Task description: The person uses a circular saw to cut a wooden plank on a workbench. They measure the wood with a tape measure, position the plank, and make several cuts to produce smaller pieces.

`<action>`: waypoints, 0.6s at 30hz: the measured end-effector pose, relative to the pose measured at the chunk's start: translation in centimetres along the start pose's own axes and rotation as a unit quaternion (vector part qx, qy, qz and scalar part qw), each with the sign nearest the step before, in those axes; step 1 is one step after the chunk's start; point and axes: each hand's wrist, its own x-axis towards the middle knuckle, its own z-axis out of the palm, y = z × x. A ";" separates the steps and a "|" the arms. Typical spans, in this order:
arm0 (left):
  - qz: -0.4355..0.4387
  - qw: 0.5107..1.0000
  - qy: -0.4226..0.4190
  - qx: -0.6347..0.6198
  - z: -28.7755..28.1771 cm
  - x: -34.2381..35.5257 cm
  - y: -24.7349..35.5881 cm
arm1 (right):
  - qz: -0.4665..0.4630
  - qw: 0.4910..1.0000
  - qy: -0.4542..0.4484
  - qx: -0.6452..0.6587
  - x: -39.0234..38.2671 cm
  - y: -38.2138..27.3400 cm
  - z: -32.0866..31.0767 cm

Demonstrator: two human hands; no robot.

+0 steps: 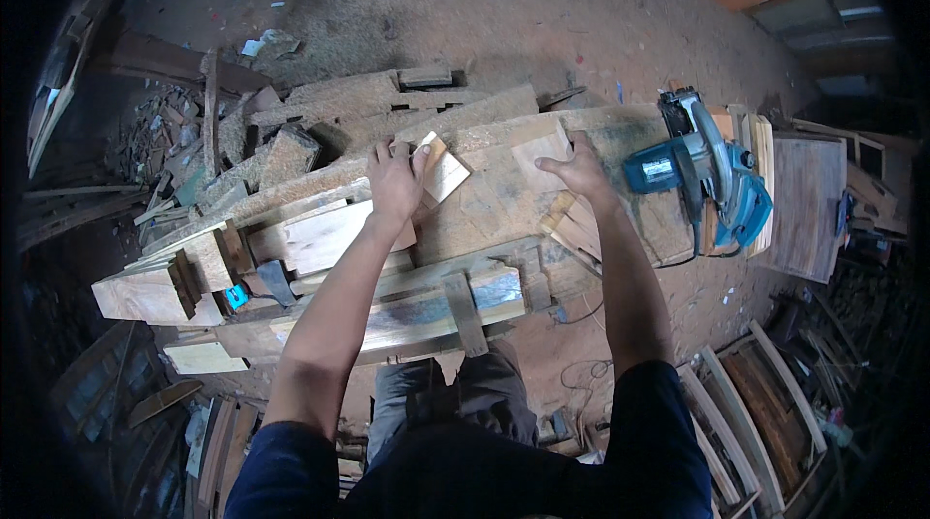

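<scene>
My left hand [395,180] is closed on a short pale wooden block [447,177], its thumb along the near side and its fingers bent over the far end. A flat square piece of wood [540,153] is pinched in my right hand [578,170], with the thumb on top. Both pieces are low over the dusty workbench [484,214], and a gap separates them. Whether they touch the bench I cannot tell. Just nearer than my right hand, small wooden offcuts [572,219] lie partly under the forearm.
A teal circular saw [702,170] rests at the bench's right end, its cord trailing off the near edge. Pale boards [315,238], a dark metal tool head [275,283] and a small turquoise thing [236,297] lie at the left. Scrap wood [179,131] heaps the floor beyond.
</scene>
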 end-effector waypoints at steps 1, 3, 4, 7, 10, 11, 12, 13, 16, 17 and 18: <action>-0.058 0.996 -0.050 -0.039 0.5 0.4 -0.2 | 0.016 1.000 -0.003 0.010 0.2 -0.2 0.2; -0.065 0.992 -0.108 0.004 1.9 0.0 -1.5 | 0.052 0.998 -0.013 0.030 0.1 -0.7 1.0; -0.041 0.994 -0.091 0.034 2.3 -0.4 -1.8 | 0.055 0.997 -0.030 0.050 -0.5 -1.6 0.8; 0.037 0.994 -0.045 0.090 3.1 -0.6 -1.2 | 0.029 0.998 -0.021 0.057 -2.3 -2.9 1.1; 0.053 0.995 -0.062 0.050 1.9 -0.2 1.4 | -0.015 0.999 0.040 -0.006 -2.9 -1.6 4.3; 0.019 0.995 -0.099 0.011 1.1 0.0 2.4 | 0.006 1.000 0.029 0.000 -3.0 -1.1 4.9; -0.019 0.990 -0.135 -0.024 0.4 0.0 2.8 | 0.023 1.000 0.013 0.010 -3.1 -1.2 5.7; -0.066 0.982 -0.160 -0.075 0.5 0.0 1.7 | 0.054 0.998 -0.006 0.028 -4.1 -3.3 5.2; -0.159 0.940 -0.205 -0.221 -0.1 0.1 -0.3 | 0.053 0.985 -0.039 0.159 -5.2 -2.3 4.9; -0.168 0.930 -0.196 -0.261 -1.0 -0.5 0.1 | 0.060 0.955 -0.065 0.282 -6.0 -1.5 4.1; -0.182 0.919 -0.182 -0.299 -2.1 -1.3 0.2 | 0.060 0.909 -0.096 0.402 -7.5 -2.1 2.9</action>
